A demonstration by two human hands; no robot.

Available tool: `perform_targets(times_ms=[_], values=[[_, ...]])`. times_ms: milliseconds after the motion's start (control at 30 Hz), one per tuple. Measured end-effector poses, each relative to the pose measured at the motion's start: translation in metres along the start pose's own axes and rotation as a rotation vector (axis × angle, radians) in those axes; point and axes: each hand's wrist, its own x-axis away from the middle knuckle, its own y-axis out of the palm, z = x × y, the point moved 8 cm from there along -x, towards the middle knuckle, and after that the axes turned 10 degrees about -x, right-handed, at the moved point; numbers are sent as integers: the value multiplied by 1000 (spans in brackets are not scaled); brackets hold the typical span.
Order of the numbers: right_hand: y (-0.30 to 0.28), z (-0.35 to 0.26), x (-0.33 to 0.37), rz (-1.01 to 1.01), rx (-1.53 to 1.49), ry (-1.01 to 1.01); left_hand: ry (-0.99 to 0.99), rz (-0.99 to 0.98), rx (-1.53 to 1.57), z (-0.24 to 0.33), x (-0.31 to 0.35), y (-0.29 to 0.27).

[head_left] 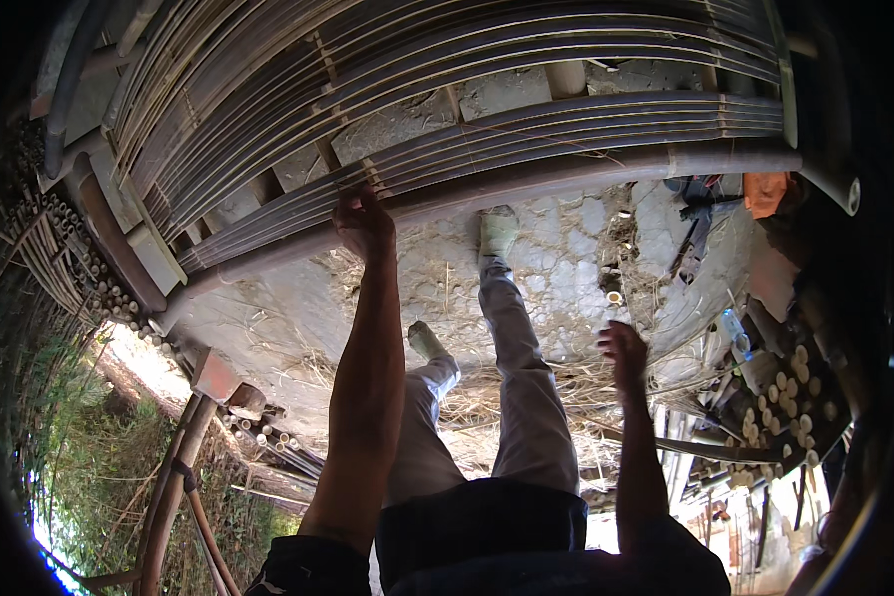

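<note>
Far left: cut pole ends (84, 258) are heaped outside the frame's end, where a pale plank (157, 253) closes off the slats. We would keep that end as the reference edge, checking that the slats meet it evenly.

Left of centre: the left hand (366, 226) is at the front slats (526, 142), just over the front pole (566, 177). Its fingers are curled in; we cannot tell whether they pinch a slat or only rest against it. A light crosswise band (372, 176) lies just beyond the fingers. In our judgement this is a good spot to work, since a slat steadied near a crosswise support should bow less. We would press lightly, fingertips clear of the edges, which may be sharp.

Centre: the front slats run as a close band along the pole, with a gap behind them before the next group. Spacing is best judged along the whole length, not only at the hand. A thin loose strand (556, 141) lies across the band; we would lift it off first.

Right of centre: the right hand (624, 356) hangs in the air, well apart from the frame, fingers loosely bent, nothing seen in it. We would bring it to the slats' farther stretch as a second support.
</note>
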Motion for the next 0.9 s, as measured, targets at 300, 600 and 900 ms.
perform_targets(times_ms=[300, 600, 900], values=[[281, -51, 34, -721, -1028, 589, -461, -687, 1289, 95, 149, -19], [-23, 0, -84, 492, -1089, 11, -435, -465, 669, -44, 82, -65], [67, -157, -43, 175, -1055, -274, 637, -188, 168, 15, -100, -72]])
